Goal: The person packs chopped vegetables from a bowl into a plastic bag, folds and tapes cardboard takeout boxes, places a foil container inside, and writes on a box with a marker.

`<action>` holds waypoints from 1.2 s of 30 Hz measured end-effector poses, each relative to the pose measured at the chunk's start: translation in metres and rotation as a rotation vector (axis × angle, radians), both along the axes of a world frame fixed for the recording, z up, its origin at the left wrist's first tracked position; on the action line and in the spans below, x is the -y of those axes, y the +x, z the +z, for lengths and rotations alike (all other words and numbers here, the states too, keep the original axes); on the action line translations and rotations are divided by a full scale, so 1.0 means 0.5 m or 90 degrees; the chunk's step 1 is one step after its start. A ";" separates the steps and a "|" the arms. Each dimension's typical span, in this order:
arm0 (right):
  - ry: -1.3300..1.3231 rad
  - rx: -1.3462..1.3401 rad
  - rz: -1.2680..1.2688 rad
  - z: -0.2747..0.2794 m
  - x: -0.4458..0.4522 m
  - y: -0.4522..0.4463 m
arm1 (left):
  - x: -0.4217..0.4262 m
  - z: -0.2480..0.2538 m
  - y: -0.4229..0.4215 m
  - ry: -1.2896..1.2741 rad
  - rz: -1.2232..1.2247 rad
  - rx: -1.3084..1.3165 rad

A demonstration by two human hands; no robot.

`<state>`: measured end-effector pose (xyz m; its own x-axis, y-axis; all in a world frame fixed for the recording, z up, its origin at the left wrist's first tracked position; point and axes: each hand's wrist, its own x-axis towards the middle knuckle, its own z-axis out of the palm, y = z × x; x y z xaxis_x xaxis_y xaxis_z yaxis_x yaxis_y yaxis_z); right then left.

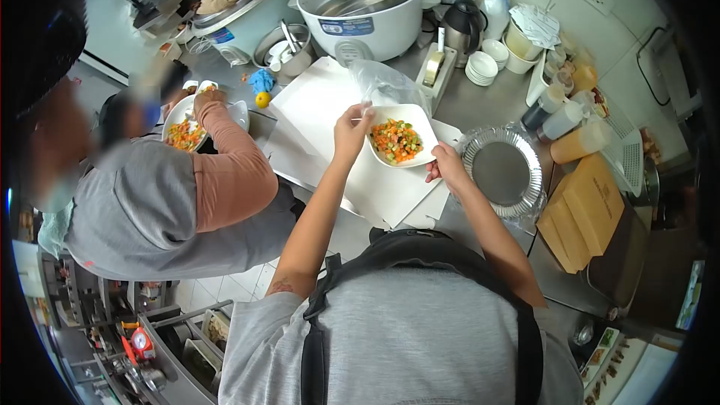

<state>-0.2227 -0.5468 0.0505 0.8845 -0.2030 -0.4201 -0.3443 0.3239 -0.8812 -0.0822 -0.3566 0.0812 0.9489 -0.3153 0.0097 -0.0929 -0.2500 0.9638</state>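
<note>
A white square bowl [424, 121] is held over white paper sheets [315, 109] on the counter. Diced orange and green vegetables [397, 141] lie inside it. My left hand [351, 132] grips the bowl's left edge, with its fingertips close to a crumpled clear plastic bag [386, 81]. At the lower right corner, my right hand [450, 166] has its thumb on the rim and its fingers curled underneath. Just right of that hand lies a round foil tray [468, 151].
Left of me, a co-worker [161, 202] reaches into a bowl of similar vegetables [184, 135]. Behind the paper stand a large rice cooker [360, 22], a tape dispenser [434, 67] and stacked small white dishes [481, 69]. Sauce bottles [581, 141] and brown cardboard boxes [581, 214] are on the right.
</note>
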 end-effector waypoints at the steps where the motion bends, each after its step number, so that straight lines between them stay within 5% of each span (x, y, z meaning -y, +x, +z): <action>1: -0.005 -0.002 0.009 -0.003 -0.001 0.009 | -0.004 -0.004 0.012 0.032 0.055 0.050; 5: 0.051 -0.018 0.013 -0.017 -0.017 0.038 | -0.032 0.041 -0.016 0.157 0.066 0.360; 11: 0.163 -0.024 -0.065 0.016 -0.058 0.064 | -0.025 0.106 -0.182 0.250 -0.102 0.509; 14: -0.152 0.153 0.065 -0.011 -0.037 0.057 | 0.015 0.130 -0.263 0.147 -0.272 0.451; 16: -0.366 0.454 0.042 -0.046 -0.044 0.061 | 0.039 0.131 -0.291 0.049 -0.403 0.371; 18: 0.101 0.351 -0.038 -0.063 -0.038 0.040 | 0.040 0.135 -0.295 0.079 -0.527 0.170; 23: 0.040 0.129 -0.200 0.027 -0.005 -0.023 | 0.026 0.050 -0.277 0.052 -0.652 -0.177; 26: 0.007 0.066 -0.256 0.073 0.010 -0.062 | 0.031 -0.086 -0.230 0.277 -0.529 -0.096; 27: 0.043 0.074 -0.228 0.077 0.015 -0.075 | 0.034 -0.116 -0.208 0.166 -0.509 -0.258; 29: 0.113 0.090 -0.174 0.079 0.026 -0.113 | 0.049 -0.090 -0.166 0.098 -0.445 -0.469; 30: 0.116 0.088 -0.134 0.080 0.033 -0.133 | 0.060 -0.103 -0.142 -0.163 -0.385 -0.559; 32: 0.126 0.087 -0.051 0.081 0.041 -0.162 | 0.067 -0.084 -0.084 -0.323 -0.337 -0.642; 34: 0.022 0.015 -0.076 0.097 0.024 -0.174 | 0.052 -0.080 -0.014 -0.208 -0.467 -0.584; 36: -0.066 0.002 -0.034 0.100 0.029 -0.182 | 0.049 0.081 -0.040 -0.252 -0.414 -0.788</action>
